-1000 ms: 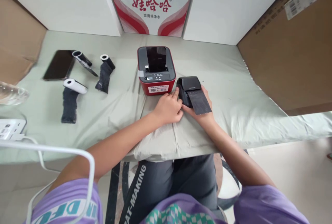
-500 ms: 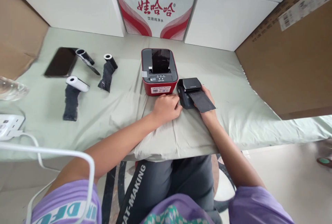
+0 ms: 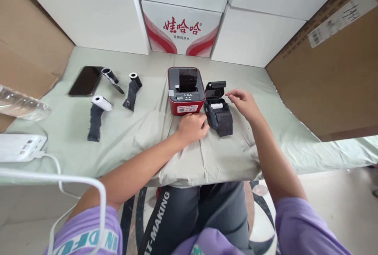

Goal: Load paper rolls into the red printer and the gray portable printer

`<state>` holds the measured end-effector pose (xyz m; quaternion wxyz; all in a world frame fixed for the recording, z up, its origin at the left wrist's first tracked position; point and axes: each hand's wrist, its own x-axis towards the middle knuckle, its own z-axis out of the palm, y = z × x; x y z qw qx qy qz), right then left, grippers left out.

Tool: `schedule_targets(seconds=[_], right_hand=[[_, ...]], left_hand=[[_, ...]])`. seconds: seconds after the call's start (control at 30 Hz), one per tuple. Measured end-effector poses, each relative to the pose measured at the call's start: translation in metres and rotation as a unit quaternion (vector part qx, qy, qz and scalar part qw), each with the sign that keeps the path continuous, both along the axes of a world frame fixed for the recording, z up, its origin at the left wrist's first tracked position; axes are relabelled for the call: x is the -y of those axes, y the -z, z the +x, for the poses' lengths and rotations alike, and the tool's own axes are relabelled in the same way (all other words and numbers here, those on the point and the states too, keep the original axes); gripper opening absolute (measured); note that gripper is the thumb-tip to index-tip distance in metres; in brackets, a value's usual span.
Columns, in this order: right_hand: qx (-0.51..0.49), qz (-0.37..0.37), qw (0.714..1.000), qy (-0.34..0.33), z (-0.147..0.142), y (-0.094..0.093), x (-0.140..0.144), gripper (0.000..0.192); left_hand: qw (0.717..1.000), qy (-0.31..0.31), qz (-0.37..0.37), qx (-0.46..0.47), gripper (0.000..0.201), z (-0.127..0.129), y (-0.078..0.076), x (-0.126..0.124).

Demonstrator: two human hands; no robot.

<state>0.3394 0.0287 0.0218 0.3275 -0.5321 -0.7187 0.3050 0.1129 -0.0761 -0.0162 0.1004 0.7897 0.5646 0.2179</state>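
Observation:
A small black portable printer (image 3: pixel 211 118) lies on the cloth with its lid (image 3: pixel 215 89) raised. Inside it sits a white paper roll (image 3: pixel 217 106), and a dark strip of paper (image 3: pixel 225 123) hangs out over its front. My right hand (image 3: pixel 242 102) is just right of the raised lid, fingers extended and holding nothing I can see. Curled on the cloth, my left hand (image 3: pixel 193 128) rests in front of the red and black printer (image 3: pixel 186 96), near the portable one, with nothing visible in it. Dark paper (image 3: pixel 188 79) sticks up from the red printer's slot.
Several paper rolls with dark tails, one a white roll (image 3: pixel 102 103), lie at left beside a black phone (image 3: pixel 85 80). A power bank (image 3: pixel 22 147) with a white cable and a clear bottle (image 3: pixel 23 103) are further left. White boxes (image 3: pixel 180 30) and a cardboard box (image 3: pixel 333 77) border the table.
The portable printer's lid has gone from shut to raised, showing the roll inside. My right hand has let go of the printer's side and moved right. My left hand stays put.

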Motion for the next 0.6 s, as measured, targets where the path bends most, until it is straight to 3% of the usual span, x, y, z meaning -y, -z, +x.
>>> schedule_targets(seconds=[0.17, 0.27, 0.4, 0.6], right_hand=[[0.221, -0.01, 0.967, -0.127, -0.022, -0.025, -0.025, 0.014], [0.314, -0.046, 0.937, -0.144, -0.032, -0.027, -0.035, 0.021], [0.362, -0.047, 0.923, -0.119, -0.036, -0.021, -0.032, 0.033], [0.379, -0.05, 0.915, -0.132, -0.035, -0.025, -0.014, 0.031]], left_hand=[[1.0, 0.002, 0.003, -0.003, 0.015, -0.001, 0.003, -0.001], [1.0, 0.004, 0.007, 0.001, 0.015, -0.002, 0.004, -0.001], [1.0, 0.008, 0.009, 0.01, 0.014, -0.003, 0.004, -0.001], [1.0, 0.01, 0.013, 0.013, 0.015, -0.002, 0.003, -0.002]])
